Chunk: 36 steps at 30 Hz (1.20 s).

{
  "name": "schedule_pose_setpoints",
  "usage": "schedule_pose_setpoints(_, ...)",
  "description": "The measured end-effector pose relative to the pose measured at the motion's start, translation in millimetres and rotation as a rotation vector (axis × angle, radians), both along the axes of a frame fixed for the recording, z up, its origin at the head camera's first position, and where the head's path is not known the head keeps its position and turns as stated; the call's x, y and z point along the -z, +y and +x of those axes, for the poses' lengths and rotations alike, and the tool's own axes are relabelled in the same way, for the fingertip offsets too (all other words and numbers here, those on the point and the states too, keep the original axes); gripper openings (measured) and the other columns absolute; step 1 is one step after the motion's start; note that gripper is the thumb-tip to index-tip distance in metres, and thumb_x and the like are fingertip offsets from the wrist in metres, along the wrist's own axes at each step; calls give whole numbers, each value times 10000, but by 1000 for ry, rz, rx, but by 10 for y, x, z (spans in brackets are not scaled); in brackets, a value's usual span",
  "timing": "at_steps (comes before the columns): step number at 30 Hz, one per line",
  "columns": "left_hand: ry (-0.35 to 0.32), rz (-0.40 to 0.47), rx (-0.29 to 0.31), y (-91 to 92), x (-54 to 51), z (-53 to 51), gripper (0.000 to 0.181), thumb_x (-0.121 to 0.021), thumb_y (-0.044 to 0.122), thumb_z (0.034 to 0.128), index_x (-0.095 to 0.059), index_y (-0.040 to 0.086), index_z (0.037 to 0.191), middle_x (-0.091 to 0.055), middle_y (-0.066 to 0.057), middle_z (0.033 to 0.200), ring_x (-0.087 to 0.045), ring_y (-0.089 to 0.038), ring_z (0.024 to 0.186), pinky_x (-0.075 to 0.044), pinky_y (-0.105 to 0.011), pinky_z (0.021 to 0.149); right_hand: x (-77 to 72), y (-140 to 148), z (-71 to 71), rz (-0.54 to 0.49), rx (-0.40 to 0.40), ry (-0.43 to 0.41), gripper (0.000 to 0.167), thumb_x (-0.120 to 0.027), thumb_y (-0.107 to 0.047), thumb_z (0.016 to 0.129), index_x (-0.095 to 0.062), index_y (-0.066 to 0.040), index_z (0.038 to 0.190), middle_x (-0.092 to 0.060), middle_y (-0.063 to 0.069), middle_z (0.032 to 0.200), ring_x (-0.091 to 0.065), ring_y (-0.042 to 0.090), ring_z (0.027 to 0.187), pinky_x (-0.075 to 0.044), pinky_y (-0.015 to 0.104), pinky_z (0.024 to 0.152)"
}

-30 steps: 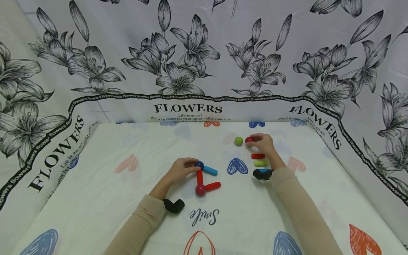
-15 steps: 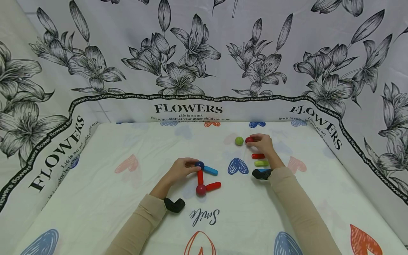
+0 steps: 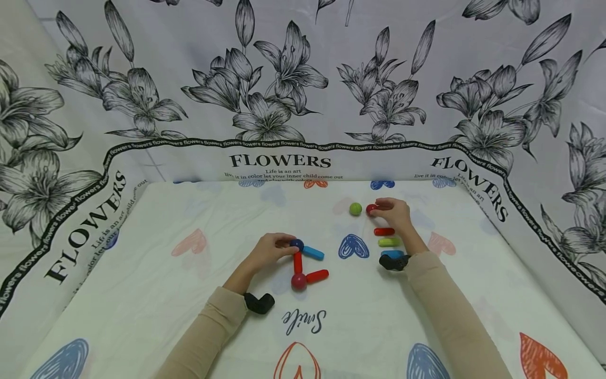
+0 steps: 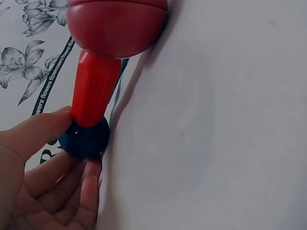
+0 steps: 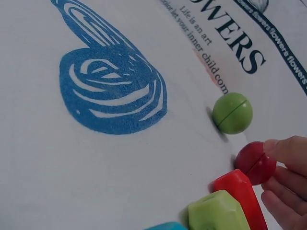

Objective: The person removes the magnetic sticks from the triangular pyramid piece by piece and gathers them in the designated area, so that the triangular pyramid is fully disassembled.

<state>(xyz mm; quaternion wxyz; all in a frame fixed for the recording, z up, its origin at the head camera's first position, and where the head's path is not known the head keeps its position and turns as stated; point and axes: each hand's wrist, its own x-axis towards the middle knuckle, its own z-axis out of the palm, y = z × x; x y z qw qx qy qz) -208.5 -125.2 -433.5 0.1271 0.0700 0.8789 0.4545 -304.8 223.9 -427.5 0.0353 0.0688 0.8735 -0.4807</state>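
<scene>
My left hand (image 3: 270,250) pinches a dark blue ball (image 4: 85,139) between thumb and fingers. That ball joins a red stick (image 3: 298,262) and a blue stick (image 3: 313,253). At the red stick's near end sits a dark red ball (image 3: 299,282), from which a second red stick (image 3: 317,276) points right. Farther off, my right hand (image 3: 394,212) pinches a loose red ball (image 5: 256,163) resting on the cloth. Just left of it lies a green ball (image 5: 232,113), apart from the fingers.
Below the right hand lie a red stick (image 3: 384,231), a yellow-green stick (image 3: 389,242) and a blue stick (image 3: 392,253), in a column. A black wrist mount (image 3: 394,262) partly covers the blue one. The printed white cloth (image 3: 213,326) meets a flowered backdrop (image 3: 279,116).
My right hand has shifted slightly right with the red ball, widening the gap to the green ball. The left hand keeps its hold on the dark blue ball, nearly still.
</scene>
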Motion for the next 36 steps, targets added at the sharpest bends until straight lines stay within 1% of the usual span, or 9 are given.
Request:
schedule_pose_setpoints(8,21,22,34,-7,17,-6,409,-676,249,899,-620,99,1276,-680,-113,1190,-611,-239,1111,-510,-405,1002,-81,28,114,-23,17,81,443,-667,-122,894,-566,6,1306,-599,225,1325,-572,358,1246,-459,427,1068)
schedule_pose_setpoints(14,12,40,45,-21,37,-26,403,-675,245,900,-623,102,1273,-678,-115,1193,-611,-237,1110,-506,-406,1004,-107,-43,239,-41,31,71,428,-660,-147,906,-569,-31,1308,-600,196,1335,-560,332,1264,-444,409,1089)
schedule_pose_setpoints(17,3,52,44,-25,38,-30,401,-677,242,898,-626,97,1269,-677,-118,1195,-612,-232,1106,-507,-401,1004,-112,-99,306,-40,17,76,415,-654,-151,911,-574,-34,1302,-603,200,1328,-556,334,1263,-440,412,1095)
schedule_pose_setpoints(19,3,56,48,-26,34,-28,401,-677,237,898,-626,89,1267,-676,-123,1193,-613,-232,1102,-508,-400,1002,-106,-137,353,-27,-3,87,401,-662,-160,908,-592,-33,1281,-617,199,1309,-569,329,1248,-463,398,1072)
schedule_pose_setpoints(23,11,54,54,-25,27,-26,398,-677,225,897,-628,71,1261,-680,-132,1183,-624,-227,1078,-518,-390,989,-75,-231,458,-8,-64,100,382,-684,-178,894,-621,-31,1241,-643,188,1272,-601,310,1204,-528,280,970)
schedule_pose_setpoints(25,12,53,54,-23,23,-25,396,-676,220,897,-629,65,1258,-680,-135,1180,-626,-224,1066,-523,-385,981,-53,-295,516,-10,-105,114,365,-692,-173,886,-637,-25,1215,-659,189,1243,-620,309,1168,-541,247,929)
schedule_pose_setpoints(29,11,48,50,-22,18,-17,393,-674,217,899,-630,62,1258,-680,-139,1183,-626,-226,1063,-523,-386,982,-19,-433,637,-8,-194,138,342,-688,-152,886,-648,-10,1194,-686,192,1191,-658,317,1104,-545,325,951)
schedule_pose_setpoints(32,12,48,50,-22,19,-13,392,-671,216,900,-629,61,1257,-679,-142,1186,-625,-231,1068,-519,-392,989,8,-523,695,-16,-237,119,341,-684,-153,890,-648,-12,1199,-694,187,1178,-672,305,1081,-546,346,953)
schedule_pose_setpoints(36,10,50,50,-24,19,-17,392,-672,220,900,-630,64,1257,-677,-139,1191,-624,-225,1064,-522,-387,985,23,-630,753,-22,-276,81,348,-685,-184,893,-651,-28,1202,-701,170,1170,-682,261,1050,-554,289,926)
